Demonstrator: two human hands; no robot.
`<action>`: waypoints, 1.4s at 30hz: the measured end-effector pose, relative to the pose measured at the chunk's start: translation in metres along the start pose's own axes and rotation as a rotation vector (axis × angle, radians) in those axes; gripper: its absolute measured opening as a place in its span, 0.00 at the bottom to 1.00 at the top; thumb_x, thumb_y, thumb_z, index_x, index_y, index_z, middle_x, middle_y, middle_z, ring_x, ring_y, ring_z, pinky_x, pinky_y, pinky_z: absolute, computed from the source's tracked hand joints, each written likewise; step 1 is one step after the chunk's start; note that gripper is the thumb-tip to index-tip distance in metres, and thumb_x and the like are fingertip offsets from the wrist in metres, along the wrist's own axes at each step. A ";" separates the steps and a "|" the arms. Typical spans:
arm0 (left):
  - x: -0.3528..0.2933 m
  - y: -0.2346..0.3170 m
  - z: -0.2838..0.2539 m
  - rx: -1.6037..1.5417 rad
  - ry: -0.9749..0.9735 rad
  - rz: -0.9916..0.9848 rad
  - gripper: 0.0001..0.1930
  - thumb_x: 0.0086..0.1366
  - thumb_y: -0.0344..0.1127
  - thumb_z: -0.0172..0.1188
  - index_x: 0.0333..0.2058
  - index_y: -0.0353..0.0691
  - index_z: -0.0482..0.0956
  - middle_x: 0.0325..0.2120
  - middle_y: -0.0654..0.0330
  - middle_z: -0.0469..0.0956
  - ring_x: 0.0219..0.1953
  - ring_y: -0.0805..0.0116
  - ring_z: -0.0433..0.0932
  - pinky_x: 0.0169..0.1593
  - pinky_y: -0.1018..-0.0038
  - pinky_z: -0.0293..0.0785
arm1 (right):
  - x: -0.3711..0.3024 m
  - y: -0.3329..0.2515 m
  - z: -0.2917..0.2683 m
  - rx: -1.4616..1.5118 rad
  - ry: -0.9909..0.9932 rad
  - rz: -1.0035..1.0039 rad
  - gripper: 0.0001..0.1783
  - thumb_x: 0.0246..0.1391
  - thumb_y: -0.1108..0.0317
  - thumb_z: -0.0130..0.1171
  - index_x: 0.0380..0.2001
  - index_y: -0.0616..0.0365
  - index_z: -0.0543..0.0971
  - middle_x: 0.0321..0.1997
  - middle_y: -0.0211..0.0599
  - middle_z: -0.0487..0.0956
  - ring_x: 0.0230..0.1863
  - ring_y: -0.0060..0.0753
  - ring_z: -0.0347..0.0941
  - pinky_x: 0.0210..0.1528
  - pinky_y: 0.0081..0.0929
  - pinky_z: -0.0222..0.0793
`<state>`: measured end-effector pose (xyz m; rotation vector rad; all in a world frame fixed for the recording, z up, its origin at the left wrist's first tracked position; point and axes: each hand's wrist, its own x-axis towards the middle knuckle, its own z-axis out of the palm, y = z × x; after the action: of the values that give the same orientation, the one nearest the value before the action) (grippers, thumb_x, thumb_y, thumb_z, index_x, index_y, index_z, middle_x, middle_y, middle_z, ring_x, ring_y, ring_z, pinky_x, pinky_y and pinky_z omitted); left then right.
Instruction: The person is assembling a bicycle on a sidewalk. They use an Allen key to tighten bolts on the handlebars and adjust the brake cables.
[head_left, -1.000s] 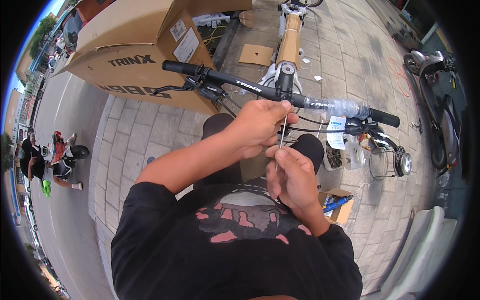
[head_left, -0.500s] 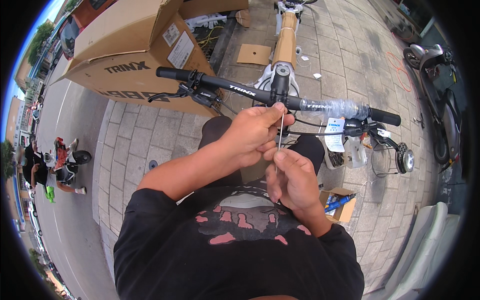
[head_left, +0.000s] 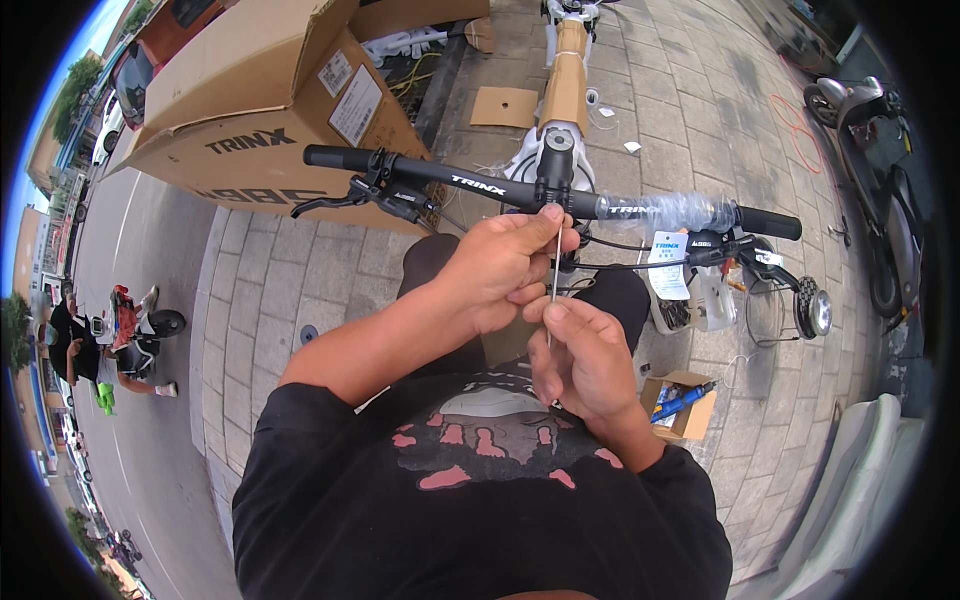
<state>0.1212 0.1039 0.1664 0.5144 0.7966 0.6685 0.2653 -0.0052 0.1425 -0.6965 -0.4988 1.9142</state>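
Note:
A thin, straight metal rod (head_left: 557, 262) stands between my two hands, its kind not clear. My left hand (head_left: 500, 262) pinches its upper part between thumb and fingers, just below the bicycle stem (head_left: 555, 165). Lower down, the closed fingertips of my right hand (head_left: 590, 350) grip the rod near its other end. The black handlebar (head_left: 420, 170) runs across in front of me, with clear plastic wrap (head_left: 680, 213) round its right half. A brake lever (head_left: 335, 198) is on its left side. My fingers hide what lies behind the rod's top.
A large cardboard box (head_left: 240, 110) stands at the far left. The bicycle frame (head_left: 568, 80), wrapped in cardboard, extends away from me. On the right are a parts tub (head_left: 712, 305), a small tool box (head_left: 690, 425) and a parked scooter (head_left: 865, 170). A person on a motorcycle (head_left: 135, 325) is at the left.
My view has shifted slightly, so the handlebar and box appear a little further left. Both hands keep nearly the same grip on the rod. The motorcycle appears slightly further right.

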 end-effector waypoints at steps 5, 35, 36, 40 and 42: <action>-0.001 0.000 0.004 -0.014 0.040 -0.020 0.16 0.78 0.47 0.55 0.39 0.39 0.78 0.29 0.65 0.78 0.12 0.82 0.52 0.14 0.79 0.48 | 0.002 -0.002 0.000 0.013 -0.003 0.001 0.17 0.73 0.61 0.51 0.48 0.67 0.78 0.22 0.40 0.78 0.13 0.26 0.70 0.15 0.24 0.70; 0.006 -0.007 -0.007 -0.126 -0.047 -0.010 0.15 0.76 0.45 0.60 0.42 0.38 0.78 0.33 0.62 0.83 0.13 0.84 0.55 0.15 0.82 0.49 | 0.013 -0.005 0.007 -0.016 0.037 -0.059 0.21 0.75 0.62 0.46 0.48 0.75 0.78 0.19 0.36 0.75 0.11 0.20 0.64 0.15 0.23 0.69; 0.007 -0.006 -0.007 -0.121 -0.049 -0.009 0.15 0.76 0.45 0.59 0.43 0.37 0.78 0.34 0.62 0.83 0.14 0.84 0.56 0.15 0.82 0.49 | 0.013 -0.004 0.009 -0.020 0.052 -0.065 0.22 0.75 0.62 0.46 0.48 0.75 0.78 0.19 0.36 0.74 0.11 0.20 0.64 0.15 0.23 0.69; 0.005 -0.005 -0.013 -0.104 -0.107 -0.011 0.15 0.77 0.43 0.58 0.46 0.34 0.78 0.37 0.60 0.84 0.14 0.84 0.58 0.16 0.83 0.52 | 0.014 -0.003 0.009 -0.016 0.030 -0.069 0.21 0.76 0.62 0.45 0.48 0.74 0.77 0.21 0.37 0.75 0.12 0.20 0.64 0.15 0.23 0.70; 0.003 -0.001 -0.015 -0.085 -0.148 -0.029 0.15 0.77 0.41 0.58 0.49 0.33 0.78 0.39 0.59 0.84 0.15 0.84 0.59 0.16 0.83 0.53 | 0.014 -0.003 0.007 0.026 -0.011 -0.071 0.20 0.76 0.62 0.45 0.49 0.71 0.77 0.23 0.37 0.77 0.12 0.20 0.65 0.16 0.24 0.70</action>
<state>0.1113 0.1077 0.1552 0.4686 0.6334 0.6272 0.2574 0.0088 0.1460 -0.6441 -0.4983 1.8559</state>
